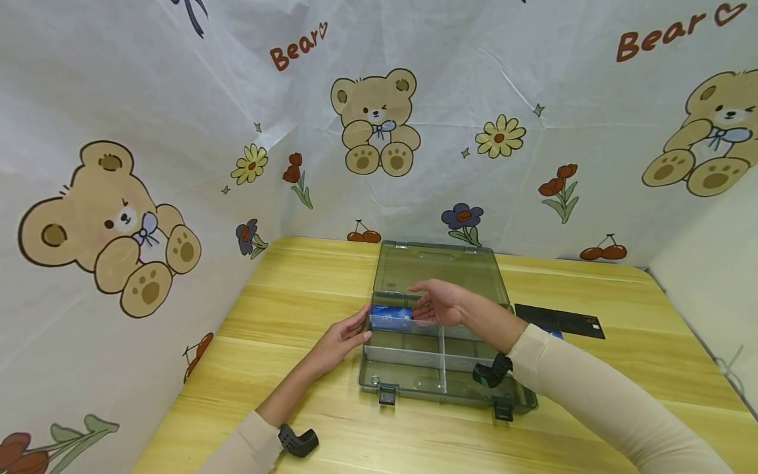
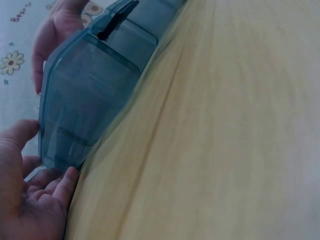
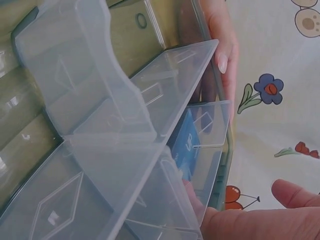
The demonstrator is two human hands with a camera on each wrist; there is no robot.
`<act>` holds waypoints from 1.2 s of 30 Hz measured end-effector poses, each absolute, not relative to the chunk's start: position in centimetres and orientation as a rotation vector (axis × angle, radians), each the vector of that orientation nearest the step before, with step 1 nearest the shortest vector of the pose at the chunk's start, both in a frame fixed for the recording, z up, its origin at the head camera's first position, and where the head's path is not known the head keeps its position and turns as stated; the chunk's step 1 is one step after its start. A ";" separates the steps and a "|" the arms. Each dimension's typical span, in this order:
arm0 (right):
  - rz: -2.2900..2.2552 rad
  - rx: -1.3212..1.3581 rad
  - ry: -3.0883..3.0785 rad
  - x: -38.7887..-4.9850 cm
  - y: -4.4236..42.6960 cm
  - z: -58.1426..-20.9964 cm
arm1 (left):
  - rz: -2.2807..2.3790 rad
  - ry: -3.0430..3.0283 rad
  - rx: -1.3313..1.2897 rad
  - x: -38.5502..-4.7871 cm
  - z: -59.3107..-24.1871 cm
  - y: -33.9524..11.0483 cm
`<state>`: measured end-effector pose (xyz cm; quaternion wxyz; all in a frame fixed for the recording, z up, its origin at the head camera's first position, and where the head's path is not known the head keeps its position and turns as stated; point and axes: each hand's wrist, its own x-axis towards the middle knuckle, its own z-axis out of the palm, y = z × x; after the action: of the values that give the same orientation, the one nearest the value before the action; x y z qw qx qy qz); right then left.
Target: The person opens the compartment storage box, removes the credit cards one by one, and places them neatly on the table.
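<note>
A translucent grey-green divided box (image 1: 403,357) lies with its lid (image 1: 441,270) folded back on the table. In its back left compartment lies a blue pack with white lettering (image 1: 391,317), seen in the right wrist view behind clear dividers (image 3: 150,95). My left hand (image 1: 340,342) holds the box's left side, thumb near the rim and fingers against the outer wall. Over the back of the box, my right hand (image 1: 441,303) reaches its fingers down at the pack's right end; its thumb (image 3: 295,195) stands apart. The dividers partly veil those fingertips.
Right of the box lies a flat black rectangular item (image 1: 559,320), with a bit of something blue (image 1: 555,334) by the right sleeve. Two latches (image 1: 387,395) hang open at the box's front. A bear-print cloth (image 1: 237,99) stands behind the table (image 1: 314,270).
</note>
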<state>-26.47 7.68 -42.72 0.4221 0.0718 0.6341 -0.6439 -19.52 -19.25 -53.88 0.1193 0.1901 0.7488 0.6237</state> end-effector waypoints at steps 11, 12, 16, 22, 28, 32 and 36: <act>-1.655 0.143 1.591 -26.2 7.8 -42.9 | 1.841 2.165 0.564 -19.6 -54.1 -19.3; -1.656 0.136 1.589 -26.2 7.8 -42.9 | 1.844 2.163 0.566 -19.6 -54.1 -19.3; -1.665 0.102 1.589 -26.3 8.0 -43.1 | 1.851 2.157 0.586 -19.6 -54.1 -19.3; -1.661 0.061 1.652 -26.4 7.9 -43.6 | 1.850 2.141 0.581 -19.6 -54.0 -19.4; -1.642 0.050 1.736 -26.4 7.6 -43.5 | 1.856 2.136 0.584 -19.6 -54.0 -19.5; -1.628 0.045 1.770 -26.5 7.3 -43.3 | 1.851 2.137 0.583 -19.6 -53.9 -19.3; -1.625 0.036 1.789 -26.7 7.0 -43.1 | 1.841 2.144 0.584 -19.7 -53.8 -19.3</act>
<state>-26.69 6.96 -43.07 0.3545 0.0139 0.6920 -0.6287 -19.66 -19.26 -53.78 0.1276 0.2007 0.7368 0.6329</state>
